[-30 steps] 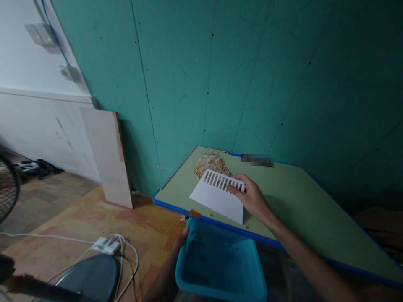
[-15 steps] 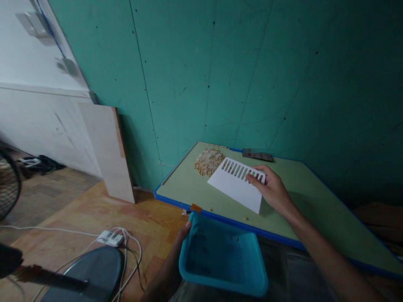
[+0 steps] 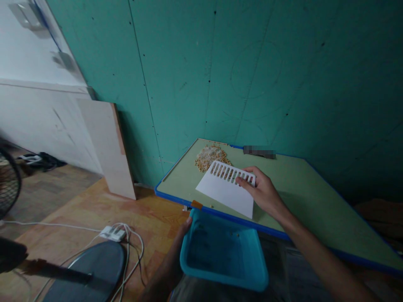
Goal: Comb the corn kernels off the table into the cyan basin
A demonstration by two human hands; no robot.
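Observation:
My right hand (image 3: 262,188) pinches the right end of a white slotted plate (image 3: 224,191), thumb on its face. The plate is tilted above the green table, its row of slots on the far side and its plain edge toward me. Just beyond it lies a heap of yellowish kernels mixed with pale bits (image 3: 211,157), partly covered by the plate. My left hand (image 3: 178,247) grips the left side of a blue plastic tub (image 3: 225,283), held below the table's front edge. A few small kernels sit inside the tub.
The green table (image 3: 302,188) has a blue rim and stands against a green wall. A dark flat object (image 3: 260,152) lies at its back edge. To the left are a leaning board (image 3: 108,155), a power strip (image 3: 112,233) with cables, and a round stand base (image 3: 90,272).
My right hand has moved the slotted plate left and toward the table's front edge. My left hand still holds the tub in nearly the same place; the view has shifted slightly.

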